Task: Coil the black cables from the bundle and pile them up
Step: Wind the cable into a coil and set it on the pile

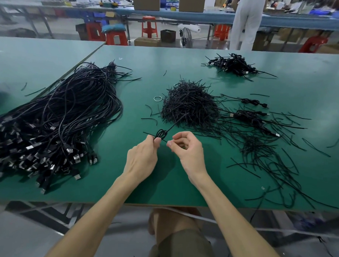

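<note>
**Head view, binding step.** The left hand pinches a small coiled cable between thumb and fingers, just above the worktop. The coil's loop stands beyond the fingertips.

1 thin tie rises from the coil. Its long free end slants away and to the right, towards the heap of ties directly beyond the 2 hands. A short strand at the coil's near side points at the right hand.

That hand sits just right of the coil, fingers curled, with thumb and forefinger tips close together at the strand. Whether they grip it cannot be told. It is judged the nearer hand for twisting the tie shut.

The bundle of uncoiled cables lies left of the left hand, its long axis running away from the person and its plugs at the near end.

The pile of finished coils lies well beyond the right hand, to its right. A few more coils lie nearer on the same side. The set-down is therefore judged to be a forward-right reach.

Loose ties lie scattered to the right of the right hand.
</note>
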